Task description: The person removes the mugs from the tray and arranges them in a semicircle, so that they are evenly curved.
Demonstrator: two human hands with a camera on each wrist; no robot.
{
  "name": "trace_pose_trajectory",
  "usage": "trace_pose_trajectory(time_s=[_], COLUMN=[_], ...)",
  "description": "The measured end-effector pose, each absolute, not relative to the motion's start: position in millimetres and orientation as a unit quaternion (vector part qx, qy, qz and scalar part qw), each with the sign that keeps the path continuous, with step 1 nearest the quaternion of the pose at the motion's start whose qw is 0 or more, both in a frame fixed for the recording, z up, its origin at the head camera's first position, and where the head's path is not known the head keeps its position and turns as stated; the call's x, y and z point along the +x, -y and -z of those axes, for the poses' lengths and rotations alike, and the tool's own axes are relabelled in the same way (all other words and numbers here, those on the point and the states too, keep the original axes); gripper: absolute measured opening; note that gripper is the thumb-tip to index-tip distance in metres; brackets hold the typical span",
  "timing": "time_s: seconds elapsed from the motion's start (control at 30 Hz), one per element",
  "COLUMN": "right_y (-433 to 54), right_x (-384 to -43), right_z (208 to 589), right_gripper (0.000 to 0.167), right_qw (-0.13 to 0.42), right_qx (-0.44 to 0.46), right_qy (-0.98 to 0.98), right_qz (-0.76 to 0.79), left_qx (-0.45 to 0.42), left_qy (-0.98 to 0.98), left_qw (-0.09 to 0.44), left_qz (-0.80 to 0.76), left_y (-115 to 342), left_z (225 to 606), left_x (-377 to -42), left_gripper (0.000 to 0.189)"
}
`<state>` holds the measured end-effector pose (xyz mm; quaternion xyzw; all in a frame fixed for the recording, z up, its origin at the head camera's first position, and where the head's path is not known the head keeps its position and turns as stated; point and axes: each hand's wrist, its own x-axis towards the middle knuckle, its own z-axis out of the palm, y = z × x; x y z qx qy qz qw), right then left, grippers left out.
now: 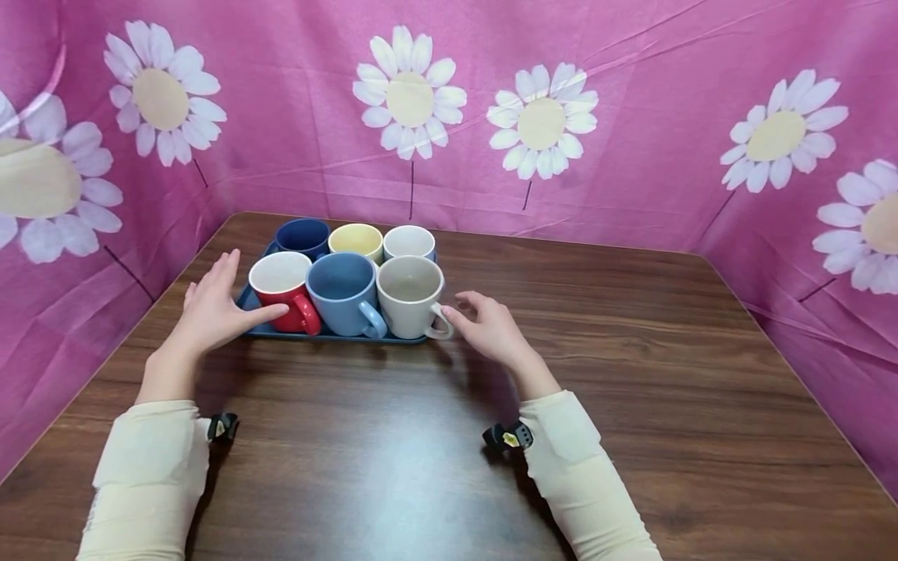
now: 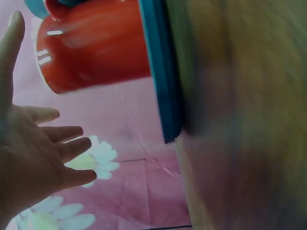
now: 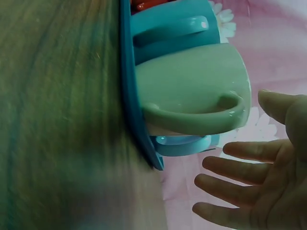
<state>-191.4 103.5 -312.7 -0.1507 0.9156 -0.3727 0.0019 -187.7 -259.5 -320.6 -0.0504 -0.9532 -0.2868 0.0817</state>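
Several mugs stand upright in two rows on a blue tray (image 1: 337,337). In front are a red mug (image 1: 279,290) with a white inside, a light blue mug (image 1: 342,294) and a beige mug (image 1: 410,298). Behind them are a dark blue mug (image 1: 302,238), a yellow mug (image 1: 356,241) and a white-lined mug (image 1: 410,242). My left hand (image 1: 210,308), fingers spread, is beside the red mug, its thumb overlapping that mug in the head view. Close to the beige mug's handle (image 3: 201,120) is my right hand (image 1: 489,327), fingers apart; the right wrist view shows a gap.
The tray is toward the far left of a brown wooden table (image 1: 596,374). A pink cloth (image 1: 645,156) with white daisies hangs along the table's back and sides. Each forearm has a pale sleeve, with a small black device (image 1: 223,427) at the left wrist.
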Motion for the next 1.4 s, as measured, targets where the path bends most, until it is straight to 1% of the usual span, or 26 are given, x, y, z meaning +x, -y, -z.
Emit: trace_pose_trajectory(time_s=[0.2,0.33,0.43,0.6,0.7,0.93,1.23,1.4], right_y=[-98,-95,-93,-90,-87,-84,-80,-81], right_x=[-193,-193,-193,-194,-195,-198,-198,-201], right_z=[320,322,325,328,330,332,330,329], right_gripper=[0.03,0.024,0.025,0.025,0.025,0.026,0.026,0.024], right_qw=[0.004,0.014,0.037,0.099,0.118,0.137,0.153,0.177], right_qx=[-0.161,-0.146,-0.127,-0.09,-0.078,-0.056,-0.043,-0.037], right_qy=[-0.889,-0.864,-0.836,-0.767,-0.738,-0.728,-0.71,-0.696], right_qz=[0.429,0.482,0.532,0.627,0.659,0.67,0.686,0.695], left_qx=[-0.044,-0.032,-0.027,-0.018,-0.016,-0.01,-0.012,-0.007], left_qy=[0.957,0.956,0.952,0.944,0.94,0.941,0.956,0.96], left_qw=[0.029,0.001,-0.017,-0.046,-0.06,-0.062,-0.056,-0.056], left_qz=[0.284,0.292,0.304,0.325,0.337,0.333,0.288,0.273], left_y=[270,279,285,289,291,298,304,304], left_z=[323,326,330,336,340,351,364,368], left_x=[-186,-187,-187,-188,-191,-192,-194,-195], left_gripper=[0.106,0.105,0.104,0.102,0.1,0.1,0.097,0.098])
